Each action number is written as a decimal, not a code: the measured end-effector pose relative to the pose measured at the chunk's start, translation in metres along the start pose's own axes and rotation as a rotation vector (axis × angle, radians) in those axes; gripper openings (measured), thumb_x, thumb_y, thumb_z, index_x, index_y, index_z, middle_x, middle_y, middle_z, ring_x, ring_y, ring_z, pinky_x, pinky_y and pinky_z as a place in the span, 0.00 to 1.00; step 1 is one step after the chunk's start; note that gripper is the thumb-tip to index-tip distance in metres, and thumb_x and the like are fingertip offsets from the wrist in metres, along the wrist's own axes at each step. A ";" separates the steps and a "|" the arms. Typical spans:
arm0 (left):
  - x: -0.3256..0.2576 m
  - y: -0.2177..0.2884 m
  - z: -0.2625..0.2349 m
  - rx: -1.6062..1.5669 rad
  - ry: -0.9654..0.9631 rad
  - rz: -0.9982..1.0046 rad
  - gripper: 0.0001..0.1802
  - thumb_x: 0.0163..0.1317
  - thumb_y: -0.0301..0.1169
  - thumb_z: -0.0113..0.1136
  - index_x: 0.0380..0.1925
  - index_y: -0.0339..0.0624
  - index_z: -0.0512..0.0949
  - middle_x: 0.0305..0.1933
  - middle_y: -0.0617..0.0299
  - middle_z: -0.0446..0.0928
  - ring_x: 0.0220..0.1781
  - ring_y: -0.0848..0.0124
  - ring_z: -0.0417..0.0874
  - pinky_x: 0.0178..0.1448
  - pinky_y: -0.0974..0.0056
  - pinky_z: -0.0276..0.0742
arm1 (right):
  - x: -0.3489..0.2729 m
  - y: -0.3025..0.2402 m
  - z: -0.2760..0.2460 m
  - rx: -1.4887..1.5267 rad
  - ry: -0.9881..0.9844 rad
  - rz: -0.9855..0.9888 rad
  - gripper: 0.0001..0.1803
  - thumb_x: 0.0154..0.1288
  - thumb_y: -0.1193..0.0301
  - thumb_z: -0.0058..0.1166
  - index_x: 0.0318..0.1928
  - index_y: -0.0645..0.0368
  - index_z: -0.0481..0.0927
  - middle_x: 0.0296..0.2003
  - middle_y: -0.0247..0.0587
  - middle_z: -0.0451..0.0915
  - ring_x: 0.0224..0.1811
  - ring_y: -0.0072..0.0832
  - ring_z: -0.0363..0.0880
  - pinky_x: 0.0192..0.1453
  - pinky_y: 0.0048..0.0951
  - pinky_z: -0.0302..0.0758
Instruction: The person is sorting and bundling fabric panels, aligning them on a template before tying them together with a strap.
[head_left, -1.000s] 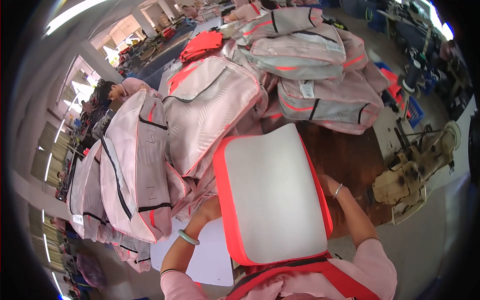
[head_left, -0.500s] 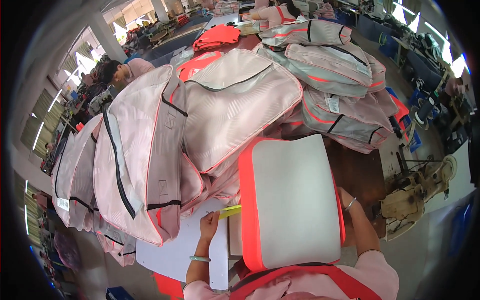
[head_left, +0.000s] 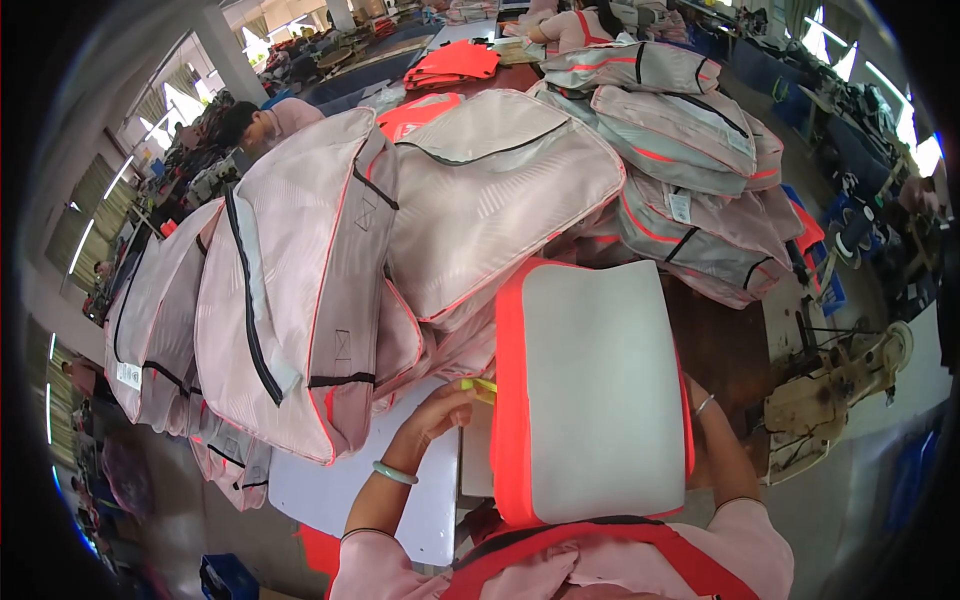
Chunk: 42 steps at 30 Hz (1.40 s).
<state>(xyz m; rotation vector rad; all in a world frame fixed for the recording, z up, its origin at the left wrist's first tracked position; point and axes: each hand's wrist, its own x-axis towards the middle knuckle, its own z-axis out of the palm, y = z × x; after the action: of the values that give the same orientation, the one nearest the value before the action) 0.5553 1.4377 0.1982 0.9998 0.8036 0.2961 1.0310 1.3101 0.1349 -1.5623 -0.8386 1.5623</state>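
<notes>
A large light-grey piece with bright red sides (head_left: 603, 390) stands in front of my body, its kind unclear. My left hand (head_left: 440, 410) is at its left side, fingers closed on a yellow strip (head_left: 484, 391) that runs in behind the red edge. At the opposite side, my right hand (head_left: 692, 392) is against the right edge. The grey piece covers its fingers, so I cannot see what they hold. Beyond lies a heap of pale pink and grey bags (head_left: 500, 200) with red piping and black zips.
A white tabletop (head_left: 415, 500) lies under my left forearm. To the right stands an old sewing machine (head_left: 830, 385) beside a brown board (head_left: 720, 340). Red cut pieces (head_left: 452, 64) are stacked beyond the bags. Co-workers (head_left: 270, 125) sit farther off; a blue bin (head_left: 228, 578) is lower left.
My left hand has moved up and right, closer to the red edge, and less of the yellow strip shows. The view has shifted slightly. My right hand stays at the right edge.
</notes>
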 end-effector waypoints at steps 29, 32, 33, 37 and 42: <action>-0.036 -0.007 -0.007 -0.717 0.169 0.515 0.27 0.72 0.46 0.38 0.13 0.49 0.55 0.16 0.67 0.55 0.17 0.74 0.54 0.21 0.69 0.52 | 0.045 0.024 0.023 0.099 0.365 -0.168 0.13 0.63 0.68 0.55 0.46 0.60 0.78 0.39 0.38 0.80 0.39 0.23 0.77 0.43 0.29 0.76; -0.061 -0.037 -0.037 -0.965 0.017 0.553 0.20 0.71 0.44 0.43 0.22 0.46 0.65 0.20 0.66 0.55 0.19 0.75 0.54 0.23 0.71 0.56 | 0.054 0.033 0.034 0.142 0.399 -0.183 0.13 0.63 0.68 0.55 0.46 0.60 0.78 0.39 0.37 0.80 0.39 0.23 0.77 0.43 0.29 0.76; -0.069 -0.036 -0.031 -0.966 0.024 0.543 0.20 0.71 0.44 0.43 0.22 0.46 0.65 0.20 0.66 0.55 0.19 0.75 0.54 0.23 0.71 0.56 | 0.052 0.039 0.035 0.153 0.411 -0.177 0.13 0.63 0.68 0.55 0.46 0.60 0.78 0.39 0.37 0.80 0.39 0.23 0.77 0.43 0.29 0.76; -0.085 -0.031 -0.006 -0.727 -0.121 0.585 0.15 0.66 0.41 0.55 0.46 0.44 0.71 0.25 0.65 0.63 0.22 0.73 0.62 0.26 0.68 0.60 | 0.050 0.055 0.041 0.192 0.441 -0.178 0.13 0.63 0.68 0.55 0.46 0.60 0.78 0.38 0.37 0.80 0.38 0.23 0.76 0.43 0.29 0.76; -0.056 0.009 0.053 -0.319 -0.127 0.629 0.17 0.65 0.40 0.56 0.47 0.40 0.74 0.38 0.55 0.75 0.39 0.62 0.77 0.44 0.59 0.73 | 0.038 0.075 0.038 0.232 0.480 -0.190 0.13 0.63 0.68 0.55 0.46 0.60 0.78 0.38 0.37 0.80 0.38 0.23 0.76 0.43 0.28 0.76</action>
<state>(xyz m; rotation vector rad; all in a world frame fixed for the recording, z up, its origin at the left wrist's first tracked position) 0.5562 1.3769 0.2469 0.9351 0.2925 0.8635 0.9893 1.3085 0.0525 -1.5448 -0.4994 1.0438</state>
